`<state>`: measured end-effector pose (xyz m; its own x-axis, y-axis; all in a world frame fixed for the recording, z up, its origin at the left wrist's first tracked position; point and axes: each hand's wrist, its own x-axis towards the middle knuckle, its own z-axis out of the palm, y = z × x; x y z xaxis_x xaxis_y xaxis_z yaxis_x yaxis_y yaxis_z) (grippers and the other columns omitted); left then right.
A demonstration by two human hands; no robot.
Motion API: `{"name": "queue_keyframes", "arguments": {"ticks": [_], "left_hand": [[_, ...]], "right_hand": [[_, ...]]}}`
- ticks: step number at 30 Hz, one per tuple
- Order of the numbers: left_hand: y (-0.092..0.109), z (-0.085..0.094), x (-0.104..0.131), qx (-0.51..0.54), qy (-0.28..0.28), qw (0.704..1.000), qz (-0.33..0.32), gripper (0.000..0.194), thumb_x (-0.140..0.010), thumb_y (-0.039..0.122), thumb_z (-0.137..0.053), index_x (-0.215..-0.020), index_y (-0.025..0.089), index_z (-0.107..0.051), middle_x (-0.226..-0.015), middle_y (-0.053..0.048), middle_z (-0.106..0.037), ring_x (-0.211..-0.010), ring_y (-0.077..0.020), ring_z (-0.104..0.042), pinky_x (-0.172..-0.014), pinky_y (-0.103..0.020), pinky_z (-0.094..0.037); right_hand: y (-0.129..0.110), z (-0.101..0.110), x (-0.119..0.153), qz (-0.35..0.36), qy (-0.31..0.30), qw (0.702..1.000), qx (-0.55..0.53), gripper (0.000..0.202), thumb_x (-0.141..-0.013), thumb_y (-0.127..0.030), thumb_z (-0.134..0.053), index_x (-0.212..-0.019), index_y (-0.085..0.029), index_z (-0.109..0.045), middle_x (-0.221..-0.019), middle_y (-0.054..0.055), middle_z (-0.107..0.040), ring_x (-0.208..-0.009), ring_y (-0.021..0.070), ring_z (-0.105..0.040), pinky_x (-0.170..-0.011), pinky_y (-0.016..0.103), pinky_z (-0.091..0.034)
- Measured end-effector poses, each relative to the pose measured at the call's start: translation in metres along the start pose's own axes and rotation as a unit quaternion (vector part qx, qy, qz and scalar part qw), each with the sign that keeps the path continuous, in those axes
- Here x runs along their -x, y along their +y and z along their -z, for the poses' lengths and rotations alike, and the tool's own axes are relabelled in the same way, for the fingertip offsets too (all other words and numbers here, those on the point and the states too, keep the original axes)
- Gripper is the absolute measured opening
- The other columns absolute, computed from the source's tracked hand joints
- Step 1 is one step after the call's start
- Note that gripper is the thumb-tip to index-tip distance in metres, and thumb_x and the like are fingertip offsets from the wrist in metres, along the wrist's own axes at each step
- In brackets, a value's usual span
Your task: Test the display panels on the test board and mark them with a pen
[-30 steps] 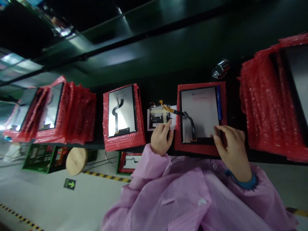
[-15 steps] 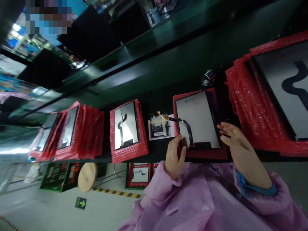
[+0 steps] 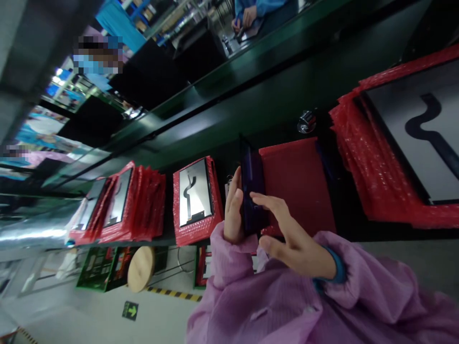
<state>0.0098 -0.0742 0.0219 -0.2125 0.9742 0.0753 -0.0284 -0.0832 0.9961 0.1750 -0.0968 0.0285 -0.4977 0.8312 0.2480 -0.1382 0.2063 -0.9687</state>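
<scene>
A dark display panel stands nearly on edge at the left side of a flat red sheet. My left hand supports the panel from its left face, fingers pointing up along it. At the panel's right face, my right hand has its fingers spread, fingertips close to the dark surface; whether they touch is unclear. The white card with a small circuit part is mostly hidden behind my left hand.
Red bubble bags with a panel on top are stacked at the right. Another bagged stack and more bags lie left. A shiny round metal object sits behind the sheet. A person's hands show across the bench.
The panel has been raised from lying flat and tilted up to the left, exposing the red sheet. My left hand shifted left with it, and my right hand moved left from the panel's right edge.
</scene>
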Motion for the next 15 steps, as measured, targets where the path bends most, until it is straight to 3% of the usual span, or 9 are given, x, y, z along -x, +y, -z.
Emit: {"name": "queue_keyframes", "arguments": {"ticks": [3,5,7,11,13,15], "left_hand": [[0.001,0.012,-0.004,-0.05,0.014,0.998,0.046,0.059,-0.097,0.047,-0.05,-0.153,0.028,-0.042,-0.163,-0.007,-0.042,-0.152,-0.026,-0.038,-0.126,-0.049,-0.035],[0.0,0.019,-0.004,-0.087,0.019,0.995,0.055,0.059,-0.098,0.047,-0.045,-0.153,0.027,-0.041,-0.162,-0.007,-0.044,-0.15,-0.0265,-0.042,-0.122,-0.048,-0.042],[0.0,0.023,-0.004,-0.111,0.029,0.992,0.049,0.057,-0.099,0.047,-0.04,-0.152,0.026,-0.044,-0.159,-0.007,-0.048,-0.147,-0.0265,-0.046,-0.118,-0.046,-0.047],[0.0,0.027,-0.007,-0.106,0.04,0.993,0.035,0.055,-0.099,0.049,-0.039,-0.148,0.027,-0.052,-0.15,-0.005,-0.059,-0.14,-0.0264,-0.055,-0.114,-0.043,-0.052],[-0.002,0.034,-0.009,-0.102,0.045,0.993,0.04,0.057,-0.099,0.052,-0.038,-0.148,0.028,-0.052,-0.145,-0.004,-0.063,-0.137,-0.0271,-0.058,-0.11,-0.044,-0.055],[-0.005,0.041,-0.01,-0.11,0.06,0.991,0.052,0.059,-0.099,0.054,-0.034,-0.148,0.027,-0.052,-0.14,-0.005,-0.067,-0.132,-0.0279,-0.063,-0.106,-0.046,-0.058]], "right_hand": [[0.03,-0.011,-0.008,-0.104,0.08,0.991,0.014,0.051,-0.102,-0.051,-0.042,-0.146,-0.026,-0.038,-0.151,0.013,-0.045,-0.143,0.026,-0.039,-0.121,0.056,-0.037],[0.044,-0.02,-0.011,-0.145,0.1,0.982,0.062,0.052,-0.101,-0.052,-0.042,-0.144,-0.024,-0.04,-0.148,0.015,-0.048,-0.141,0.0287,-0.041,-0.12,0.061,-0.036],[0.048,-0.027,-0.012,-0.123,0.071,0.986,0.092,0.059,-0.099,-0.054,-0.045,-0.147,-0.02,-0.038,-0.147,0.017,-0.048,-0.139,0.03,-0.041,-0.118,0.061,-0.038],[0.04,-0.032,-0.009,0.002,0.003,0.998,0.059,0.064,-0.099,-0.056,-0.046,-0.151,-0.021,-0.036,-0.152,0.015,-0.046,-0.144,0.0262,-0.038,-0.121,0.051,-0.039],[0.043,-0.029,-0.008,-0.025,0.043,0.997,0.066,0.058,-0.1,-0.056,-0.043,-0.149,-0.023,-0.041,-0.153,0.013,-0.046,-0.145,0.0261,-0.038,-0.123,0.053,-0.036],[0.052,-0.023,-0.008,-0.114,0.101,0.985,0.078,0.061,-0.1,-0.058,-0.042,-0.149,-0.023,-0.042,-0.154,0.015,-0.044,-0.147,0.0283,-0.036,-0.123,0.056,-0.033]]}}
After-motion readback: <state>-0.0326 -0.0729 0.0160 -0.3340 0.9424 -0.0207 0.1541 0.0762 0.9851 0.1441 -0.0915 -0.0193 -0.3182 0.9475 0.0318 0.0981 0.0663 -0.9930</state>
